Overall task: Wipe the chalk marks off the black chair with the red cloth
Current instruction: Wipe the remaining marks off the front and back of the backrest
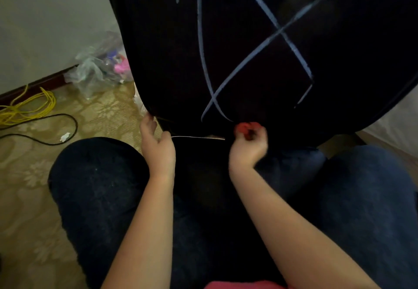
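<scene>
The chair [169, 51] is carrying unwiped marks [280, 30]. The left hand [158, 146] is gripping its lower edge; the right hand [247, 148] is clutching the cloth [243, 128] just below them. Wiping is probably starting, needing firm upward strokes next.

A lived-in home room: patterned floor covering [34, 175], dark skirting board [38, 84] under a plain wall [45, 17], loose yellow cable [27, 105], crumpled plastic bag [99, 67].

Black chair [158, 40], pale blue-white chalk marks [280, 31] crossed. Red cloth [245, 128]. Dark blue trousers [97, 187]. Beige floor [29, 221], floral pattern. Yellow cable [51, 100], black cable [76, 127]. Clear bag [95, 69], pink inside. Off-white wall [45, 17].
</scene>
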